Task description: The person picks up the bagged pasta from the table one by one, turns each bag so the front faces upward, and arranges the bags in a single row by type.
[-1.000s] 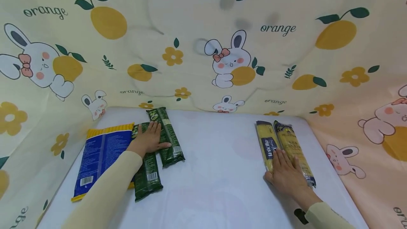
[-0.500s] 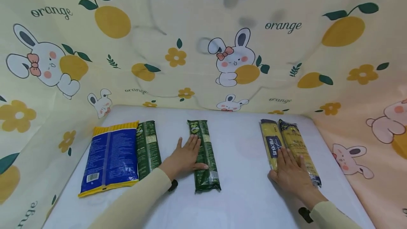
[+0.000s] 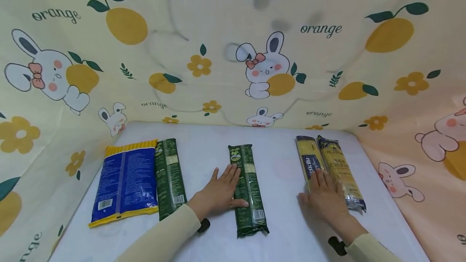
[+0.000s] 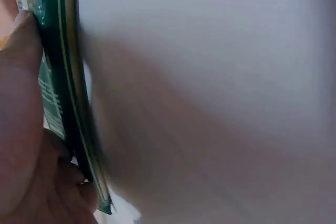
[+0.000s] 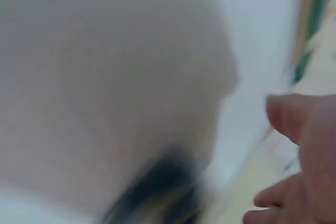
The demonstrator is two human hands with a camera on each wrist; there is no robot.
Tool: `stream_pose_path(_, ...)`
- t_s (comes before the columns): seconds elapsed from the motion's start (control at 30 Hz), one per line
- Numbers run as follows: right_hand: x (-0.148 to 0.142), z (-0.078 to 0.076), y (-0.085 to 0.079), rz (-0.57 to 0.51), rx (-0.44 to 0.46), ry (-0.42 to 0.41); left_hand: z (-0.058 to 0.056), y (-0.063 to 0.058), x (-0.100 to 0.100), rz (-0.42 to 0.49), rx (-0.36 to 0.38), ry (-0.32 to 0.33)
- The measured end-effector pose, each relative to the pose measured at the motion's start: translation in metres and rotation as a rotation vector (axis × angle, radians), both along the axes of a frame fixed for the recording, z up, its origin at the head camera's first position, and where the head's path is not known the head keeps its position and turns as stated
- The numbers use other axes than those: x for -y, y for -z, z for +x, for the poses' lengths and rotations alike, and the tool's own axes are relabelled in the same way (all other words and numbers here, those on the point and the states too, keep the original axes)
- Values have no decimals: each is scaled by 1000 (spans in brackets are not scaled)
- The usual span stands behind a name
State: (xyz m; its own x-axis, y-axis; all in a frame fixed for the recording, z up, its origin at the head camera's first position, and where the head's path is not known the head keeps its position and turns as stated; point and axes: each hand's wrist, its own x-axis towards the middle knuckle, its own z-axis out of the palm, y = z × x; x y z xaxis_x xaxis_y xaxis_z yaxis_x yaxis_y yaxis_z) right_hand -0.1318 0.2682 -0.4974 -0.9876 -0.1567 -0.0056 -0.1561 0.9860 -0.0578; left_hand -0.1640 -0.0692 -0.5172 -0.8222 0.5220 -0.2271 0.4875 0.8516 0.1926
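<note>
In the head view my left hand (image 3: 220, 191) lies flat with spread fingers on a long green pack (image 3: 251, 197) in the middle of the table. The left wrist view shows the thumb resting on this pack's printed face. My right hand (image 3: 324, 197), blurred, is over the lower part of a yellow pasta pack (image 3: 306, 148) with a dark blue label. In the right wrist view its fingers (image 5: 310, 114) are apart from the blurred dark pack end. A second yellow pasta pack (image 3: 342, 169) lies alongside, to the right.
At the left a large blue pack (image 3: 131, 177) with yellow ends lies against another long green pack (image 3: 170, 181). All lie on a white table (image 3: 204, 148), with a printed cloth (image 3: 218, 23) hanging behind and at both sides.
My left hand has slid the long green pack away from the other green pack to the table's middle, then slightly nearer. My right hand has just shifted a little left on the pasta pack.
</note>
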Motion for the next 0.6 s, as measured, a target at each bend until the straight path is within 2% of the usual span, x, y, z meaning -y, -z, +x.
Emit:
stream_pose_path(0.1,34,20,-5,-34,-97,-90,-4,-5,-1,25,21,29)
stream_pose_path(0.17,58,32,-2,-67,-99,-168,-10,-9,0,40,16,28)
stream_pose_path(0.27,83,47,6,-116,-9,-232,-23,-15,-2,70,-15,11)
stream_pose_path(0.37,98,52,12,-143,105,-225,-37,-17,-5,89,-29,-8)
stream_pose_path(0.43,103,54,13,-149,148,-214,-44,-16,-8,95,-20,-8)
stream_pose_path(0.5,107,55,13,-129,163,-222,-47,-13,-11,80,-8,6)
stream_pose_path(0.6,113,58,14,-109,162,-252,-45,-9,-10,67,1,15)
